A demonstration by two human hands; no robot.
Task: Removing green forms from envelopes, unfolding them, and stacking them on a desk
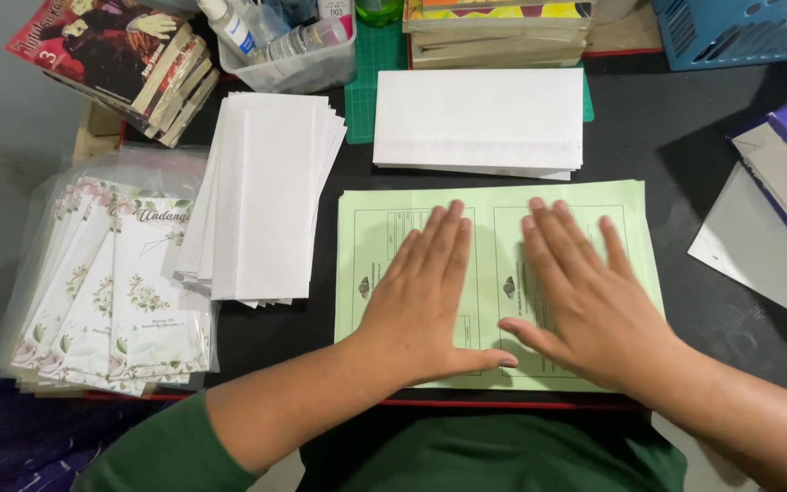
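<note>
Both my hands flat, fingers spread, holding nothing: left hand (425,292) and right hand (585,296) side by side, palms down on green forms (498,202) at desk's (685,137) near edge, centre. White envelopes (478,117) just behind forms; second envelope stack (266,191) left of forms. Bagged floral cards (111,282) at left edge. Books (120,64) at far left corner.

- left hand (425,296): flat, palm down, fingers together pointing far, thumb stuck out to the right
- right hand (585,296): flat too, fingers slightly spread, looks a bit blurred
- thumbs nearly touching; forearms angle in from the near corners
</note>
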